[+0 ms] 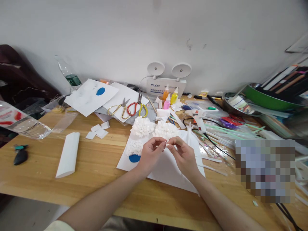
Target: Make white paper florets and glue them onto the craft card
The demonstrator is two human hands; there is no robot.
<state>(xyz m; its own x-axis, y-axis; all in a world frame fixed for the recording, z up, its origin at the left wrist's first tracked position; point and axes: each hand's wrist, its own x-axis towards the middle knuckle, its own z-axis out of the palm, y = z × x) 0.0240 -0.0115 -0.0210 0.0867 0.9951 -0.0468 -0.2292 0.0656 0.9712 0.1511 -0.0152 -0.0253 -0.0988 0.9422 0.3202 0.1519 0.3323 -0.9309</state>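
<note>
Over a white paper sheet (168, 170), my left hand (151, 154) and my right hand (185, 158) meet fingertip to fingertip. Both pinch a small white piece of paper (166, 144), mostly hidden by the fingers. Just beyond them sit fluffy white ruffled clumps: one at the back left (142, 127), another at the back right (165, 129), and a third (133, 147) beside my left hand. Under that third clump, part of a blue disc (134, 158) shows on the sheet. A twisted white strip (189, 133) stands behind my right hand.
Left lie a folded white paper roll (68, 155), small white squares (96, 131) and a black-handled tool (20, 155). Gold scissors (119, 109), red-and-yellow-handled cutters (137, 108) and paint bottles (166, 102) stand behind. A glue gun (198, 119), its cord and scattered strips crowd the right.
</note>
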